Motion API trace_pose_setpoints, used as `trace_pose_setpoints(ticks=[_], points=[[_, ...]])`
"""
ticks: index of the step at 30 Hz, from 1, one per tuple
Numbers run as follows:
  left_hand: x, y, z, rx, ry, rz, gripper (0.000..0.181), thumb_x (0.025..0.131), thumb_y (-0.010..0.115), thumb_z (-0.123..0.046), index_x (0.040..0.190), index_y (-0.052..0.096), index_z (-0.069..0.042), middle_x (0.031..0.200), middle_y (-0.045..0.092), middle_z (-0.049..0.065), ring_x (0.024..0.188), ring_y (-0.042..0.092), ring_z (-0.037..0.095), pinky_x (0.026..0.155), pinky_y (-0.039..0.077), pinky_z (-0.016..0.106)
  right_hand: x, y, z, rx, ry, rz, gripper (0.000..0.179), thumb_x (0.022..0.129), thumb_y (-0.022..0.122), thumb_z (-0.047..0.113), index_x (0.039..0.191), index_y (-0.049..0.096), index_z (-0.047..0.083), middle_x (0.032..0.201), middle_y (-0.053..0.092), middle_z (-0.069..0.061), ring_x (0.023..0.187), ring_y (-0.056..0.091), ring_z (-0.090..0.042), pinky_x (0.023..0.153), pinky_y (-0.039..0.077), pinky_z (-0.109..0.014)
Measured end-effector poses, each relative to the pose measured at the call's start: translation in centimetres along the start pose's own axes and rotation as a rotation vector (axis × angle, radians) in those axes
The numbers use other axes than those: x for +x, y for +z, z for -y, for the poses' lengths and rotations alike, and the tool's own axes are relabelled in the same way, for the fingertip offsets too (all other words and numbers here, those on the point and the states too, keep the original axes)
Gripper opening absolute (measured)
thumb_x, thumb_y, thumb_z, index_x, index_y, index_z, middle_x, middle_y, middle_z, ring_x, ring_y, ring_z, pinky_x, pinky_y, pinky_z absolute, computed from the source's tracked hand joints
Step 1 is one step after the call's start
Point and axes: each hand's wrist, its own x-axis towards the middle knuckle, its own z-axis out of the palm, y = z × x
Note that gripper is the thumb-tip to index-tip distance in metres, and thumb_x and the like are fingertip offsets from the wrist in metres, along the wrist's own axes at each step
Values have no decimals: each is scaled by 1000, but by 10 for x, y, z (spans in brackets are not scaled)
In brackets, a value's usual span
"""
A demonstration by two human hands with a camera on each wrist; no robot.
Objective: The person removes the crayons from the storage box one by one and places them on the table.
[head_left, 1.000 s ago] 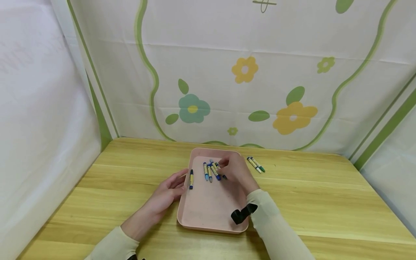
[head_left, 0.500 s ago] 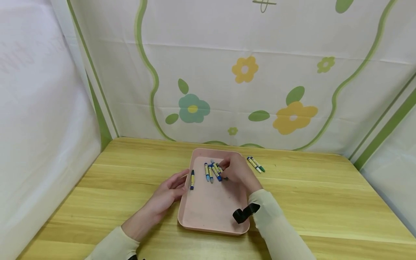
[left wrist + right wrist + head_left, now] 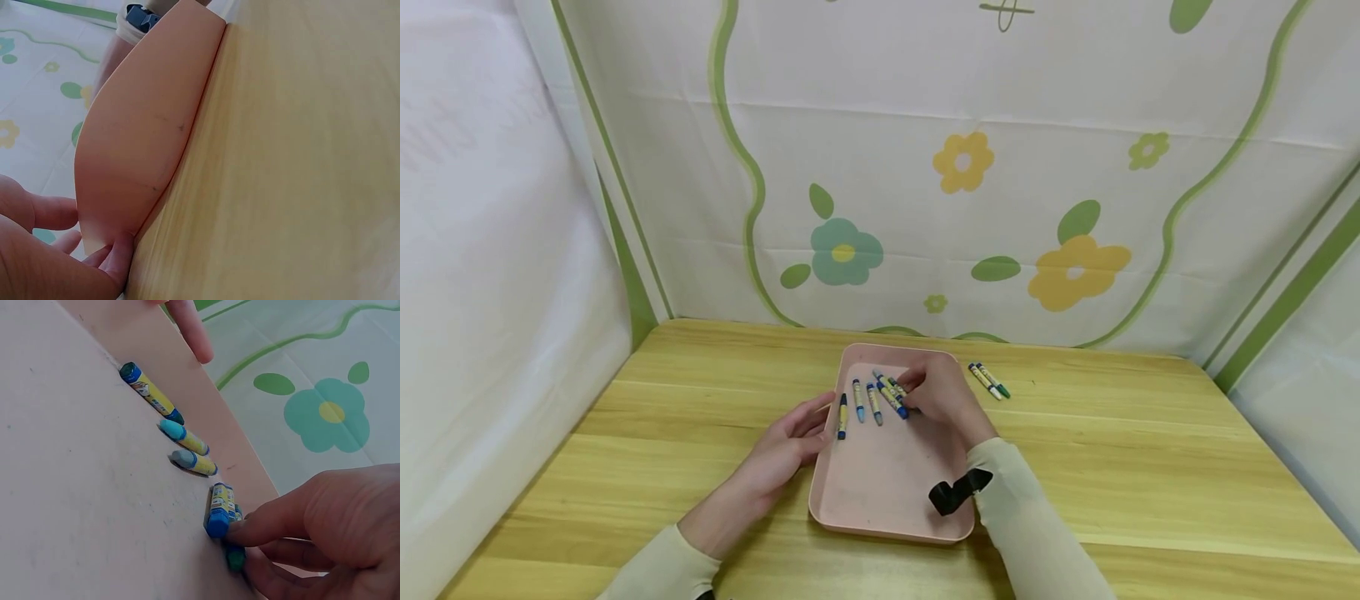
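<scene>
Right hand (image 3: 942, 393): thumb and fingertips pinched green crayon (image 3: 235, 557) inside pink tray (image 3: 887, 492).
Left hand (image 3: 782, 446): relaxed fingers touched the pink tray.
Blue crayon (image 3: 217, 524): lay against right thumb; hasty lifting risked rolling it.

pink tray (image 3: 887, 496): near half of floor has most room, approach from above at near left. near right overhung by right sleeve (image 3: 1030, 517) and black wrist mount (image 3: 952, 496). right hand (image 3: 943, 396) blocks far right. left hand (image 3: 778, 454) touches left wall, no way in there. dark-tipped crayon (image 3: 842, 417) hugs that wall; small gaps to light blue crayon (image 3: 859, 402), then grey crayon (image 3: 875, 404). blue crayon (image 3: 219, 509) and dark green crayon (image 3: 235, 557) bunched at right fingers, tight. table (image 3: 1165, 458) wide open right of sleeve; white-tipped crayon (image 3: 984, 381) and green-tipped crayon (image 3: 993, 380) in way farther back. fabric backdrop (image 3: 895, 183) limits reach behind tray.
</scene>
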Motion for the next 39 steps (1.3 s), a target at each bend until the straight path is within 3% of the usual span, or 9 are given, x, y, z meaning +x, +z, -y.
trace_pose_setpoints(ticks=[15,24,33,39], points=[[0,1,0,2,-1,-6,59,105,57,-5,161,46,-19,167,45,15,154,43,35,122,41,51,-4,-4,2,91,42,-37,21,89,79,6,109,84,13,99,74,-3,90,62,-21,72,51,-28],[-1,1,-1,9,2,-6,59,105,58,-6,161,46,-19,167,45,15,154,44,34,120,44,47,-9,-9,5,113,11,-39,21,91,79,12,111,83,16,105,75,-3,93,65,-21,71,55,-29],[0,1,-1,12,9,-8,58,105,58,-7,161,46,-18,167,45,16,155,43,35,122,42,49,-15,-17,3,105,-47,-80,23,98,76,15,119,83,17,116,80,-2,102,72,-19,87,61,-37],[0,0,0,10,8,-7,58,106,58,-7,161,47,-19,167,45,16,155,43,35,122,42,50,-16,-26,1,66,-53,-60,24,100,74,16,122,81,15,119,79,-6,99,71,-20,79,59,-31]])
